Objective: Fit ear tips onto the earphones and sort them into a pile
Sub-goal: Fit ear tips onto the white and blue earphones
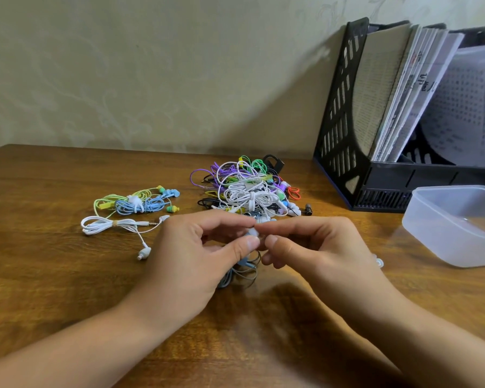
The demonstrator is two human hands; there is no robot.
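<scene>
Left hand [196, 247] and right hand [314, 245] fingertip to fingertip above the worktop [53, 289], both pinching one white ear tip [253, 233]. Grey-blue earphone [244, 271] cable hanging under the left hand. Tangled pile [249, 189] just beyond the fingers.

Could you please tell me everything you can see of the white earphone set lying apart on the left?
The white bundled earphone set with thin cable lies flat on the brown wooden table, coiled and bound by a small tan tie. Its plug points right; one white earbud trails towards the camera. It touches neither hand and lies just in front of the green and blue sets.
</scene>
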